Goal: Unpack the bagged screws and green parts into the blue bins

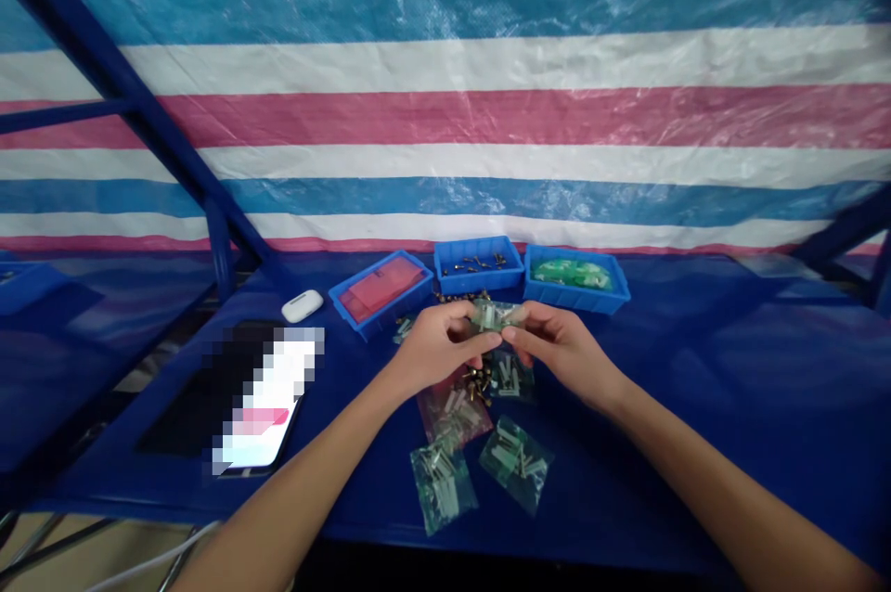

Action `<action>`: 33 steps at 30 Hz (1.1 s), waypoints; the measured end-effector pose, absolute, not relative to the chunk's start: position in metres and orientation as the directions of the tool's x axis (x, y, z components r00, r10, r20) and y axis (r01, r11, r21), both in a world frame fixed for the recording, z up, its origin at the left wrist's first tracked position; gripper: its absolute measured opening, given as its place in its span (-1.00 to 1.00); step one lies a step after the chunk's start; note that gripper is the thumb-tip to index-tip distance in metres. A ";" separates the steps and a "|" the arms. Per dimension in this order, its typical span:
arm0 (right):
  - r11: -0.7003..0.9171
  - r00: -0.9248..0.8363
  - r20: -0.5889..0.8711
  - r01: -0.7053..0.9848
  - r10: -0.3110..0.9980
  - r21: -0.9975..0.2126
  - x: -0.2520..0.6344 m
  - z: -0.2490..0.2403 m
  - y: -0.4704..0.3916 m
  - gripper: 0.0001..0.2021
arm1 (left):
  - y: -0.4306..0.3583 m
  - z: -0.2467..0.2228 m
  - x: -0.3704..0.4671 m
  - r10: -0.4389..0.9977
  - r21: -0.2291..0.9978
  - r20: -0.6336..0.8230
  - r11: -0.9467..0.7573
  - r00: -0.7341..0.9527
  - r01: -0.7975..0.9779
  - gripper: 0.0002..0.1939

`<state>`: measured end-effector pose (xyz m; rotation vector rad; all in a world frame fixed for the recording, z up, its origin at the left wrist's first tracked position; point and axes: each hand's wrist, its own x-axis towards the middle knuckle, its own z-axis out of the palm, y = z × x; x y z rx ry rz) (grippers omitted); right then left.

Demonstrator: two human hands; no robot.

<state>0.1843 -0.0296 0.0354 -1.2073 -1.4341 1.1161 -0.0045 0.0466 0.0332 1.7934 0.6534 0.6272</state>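
Between my two hands is a small clear plastic bag (489,315) with pale, short pieces inside. My left hand (445,341) pinches its left side, thumb on top. My right hand (557,346) grips the right edge between thumb and fingers. Below them on the blue table lie more clear bags of white pieces: one bag (511,379) just under my right hand, another bag (516,462) nearer me, and a third bag (444,485) to the left. A pinkish bag (456,411) lies beneath my left hand. Loose brass-coloured parts (477,383) are scattered beside it, partly hidden by my hands.
Three blue bins stand behind my hands: a bin of red sheets or bags (355,325), a bin of small metal parts (480,281), and a bin of green bags (577,298). At left lie a white earbud case (303,305) and a blurred phone (268,430). Striped sheeting (487,119) hangs behind.
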 end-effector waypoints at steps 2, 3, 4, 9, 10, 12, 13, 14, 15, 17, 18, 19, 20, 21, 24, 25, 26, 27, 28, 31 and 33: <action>0.087 -0.083 0.073 0.182 0.994 -0.979 0.186 0.037 -0.030 -0.69 | 0.044 0.034 -0.003 0.679 0.961 0.079 -0.245 0.730 0.124 -0.70; 0.080 -0.082 0.065 0.193 0.995 -0.978 0.186 0.036 -0.030 -0.67 | 0.044 0.035 -0.003 0.680 0.960 0.080 -0.249 0.729 0.128 -0.69; 0.082 -0.076 0.067 0.204 0.995 -0.975 0.186 0.036 -0.029 -0.66 | 0.043 0.035 -0.003 0.683 0.957 0.083 -0.259 0.726 0.134 -0.69; 0.107 -0.019 0.105 0.222 0.994 -0.969 0.186 0.032 -0.029 -0.71 | 0.045 0.035 -0.004 0.693 0.925 0.145 -0.348 0.707 0.151 -0.69; 0.086 -0.016 0.084 0.199 0.996 -0.976 0.186 0.032 -0.030 -0.73 | 0.046 0.034 -0.005 0.695 0.914 0.164 -0.374 0.700 0.157 -0.67; 0.043 -0.035 0.039 0.121 0.999 -0.992 0.185 0.033 -0.030 -0.66 | 0.047 0.033 -0.005 0.704 0.885 0.204 -0.430 0.680 0.180 -0.64; 0.032 -0.054 0.028 0.076 0.998 -0.997 0.184 0.033 -0.031 -0.65 | 0.048 0.032 -0.005 0.709 0.871 0.222 -0.453 0.669 0.191 -0.63; 0.031 -0.071 0.029 0.034 0.997 -0.999 0.184 0.034 -0.031 -0.65 | 0.049 0.031 -0.005 0.717 0.859 0.238 -0.470 0.655 0.201 -0.65; 0.040 -0.077 0.039 -0.001 0.996 -0.999 0.184 0.034 -0.031 -0.67 | 0.049 0.031 -0.005 0.727 0.851 0.254 -0.482 0.638 0.209 -0.68; 0.065 -0.045 0.067 -0.037 0.997 -0.997 0.187 0.035 -0.029 -0.69 | 0.051 0.031 -0.005 0.752 0.844 0.281 -0.489 0.596 0.219 -0.72; 0.084 -0.004 0.084 -0.041 0.996 -0.996 0.189 0.036 -0.028 -0.68 | 0.052 0.032 -0.005 0.768 0.844 0.293 -0.487 0.570 0.222 -0.70; 0.107 0.052 0.104 -0.042 0.993 -0.993 0.193 0.037 -0.027 -0.67 | 0.053 0.033 -0.005 0.784 0.844 0.305 -0.485 0.540 0.228 -0.67; 0.134 0.123 0.128 -0.039 0.984 -0.990 0.198 0.038 -0.026 -0.65 | 0.054 0.033 -0.006 0.799 0.843 0.315 -0.484 0.512 0.236 -0.65; 0.159 0.201 0.149 -0.034 0.968 -0.987 0.203 0.039 -0.024 -0.63 | 0.056 0.034 -0.007 0.812 0.841 0.323 -0.482 0.487 0.246 -0.65; 0.176 0.399 0.164 0.006 0.902 -0.984 0.220 0.044 -0.021 -0.54 | 0.060 0.035 -0.010 0.830 0.829 0.331 -0.483 0.449 0.281 -0.66; 0.162 0.430 0.155 0.022 0.889 -0.987 0.225 0.045 -0.020 -0.50 | 0.061 0.035 -0.010 0.831 0.826 0.328 -0.483 0.450 0.290 -0.67; 0.145 0.443 0.146 0.036 0.885 -0.989 0.229 0.046 -0.020 -0.45 | 0.061 0.035 -0.011 0.829 0.823 0.325 -0.485 0.454 0.296 -0.67; 0.133 0.439 0.140 0.047 0.888 -0.990 0.232 0.047 -0.020 -0.41 | 0.060 0.035 -0.011 0.827 0.819 0.321 -0.487 0.462 0.303 -0.68; 0.126 0.427 0.139 0.058 0.894 -0.990 0.234 0.047 -0.019 -0.40 | 0.060 0.035 -0.011 0.822 0.815 0.315 -0.490 0.474 0.309 -0.68; 0.119 0.392 0.160 0.126 0.906 -0.985 0.237 0.047 -0.020 -0.50 | 0.057 0.035 -0.010 0.807 0.796 0.305 -0.507 0.506 0.330 -0.70; 0.104 0.360 0.185 0.233 0.914 -0.967 0.236 0.046 -0.020 -0.60 | 0.057 0.035 -0.010 0.798 0.766 0.319 -0.534 0.511 0.357 -0.72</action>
